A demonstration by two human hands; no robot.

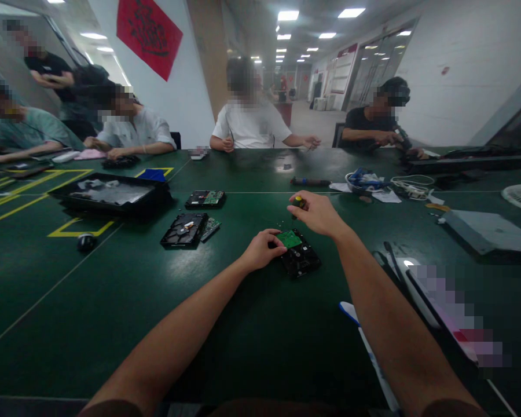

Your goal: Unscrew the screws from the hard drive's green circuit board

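A black hard drive [301,259] lies on the dark green table [226,324] in front of me, with a green circuit board [290,238] on its top. My left hand [260,250] is closed on the drive's left edge and steadies it. My right hand [316,213] is closed round a small screwdriver with a yellow and black handle [298,202], held upright over the far corner of the board.
Two more drives [184,229] [205,198] lie to the left, beside a black tray [110,194]. A screwdriver [310,182], cables [410,186] and a grey case [488,230] lie to the right. Several people sit along the far edge.
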